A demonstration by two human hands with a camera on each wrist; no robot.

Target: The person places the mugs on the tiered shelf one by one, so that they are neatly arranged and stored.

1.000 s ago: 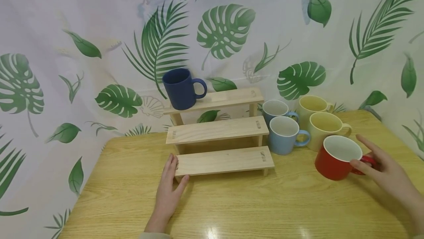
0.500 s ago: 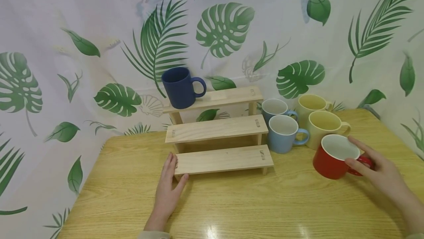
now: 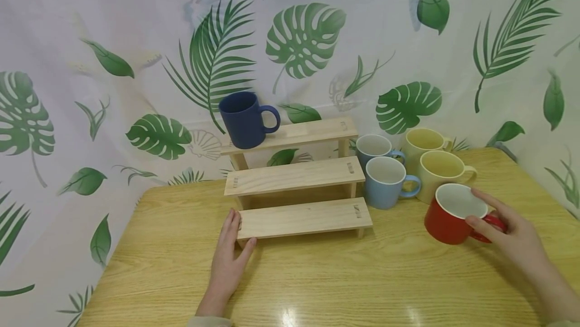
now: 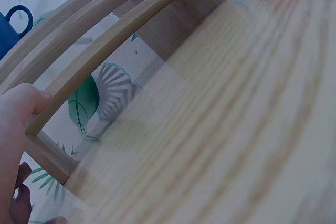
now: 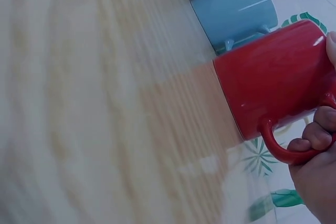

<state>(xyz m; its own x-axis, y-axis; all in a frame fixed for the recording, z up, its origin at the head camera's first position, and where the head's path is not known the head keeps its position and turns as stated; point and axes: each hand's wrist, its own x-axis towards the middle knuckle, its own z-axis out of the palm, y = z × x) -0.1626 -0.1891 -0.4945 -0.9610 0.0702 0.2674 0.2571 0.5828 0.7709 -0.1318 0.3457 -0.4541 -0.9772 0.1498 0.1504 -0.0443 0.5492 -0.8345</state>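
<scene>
A red mug [image 3: 446,223] with a white inside stands on the table at the right. My right hand [image 3: 516,239] holds it by the handle, with thumb and index finger near the rim; in the right wrist view, several fingers curl through the red handle [image 5: 286,154]. At the left end of a three-step wooden shelf [image 3: 303,220], my left hand [image 3: 228,266] rests against the lowest step. Its fingers lie fairly straight along the end and its thumb touches the front edge. A dark blue mug [image 3: 242,123] sits on the top step's left end.
Between the shelf and the red mug stand a light blue mug [image 3: 384,191], a darker blue mug [image 3: 369,150] behind it, and two yellow mugs, the front one [image 3: 428,186] close behind the red mug. A leaf-print cloth [image 3: 158,65] hangs behind the table [image 3: 317,286].
My right hand and the red mug have shifted slightly left, with the thumb and index finger further over the mug. The left hand stays at the shelf. The head view has shifted a little.
</scene>
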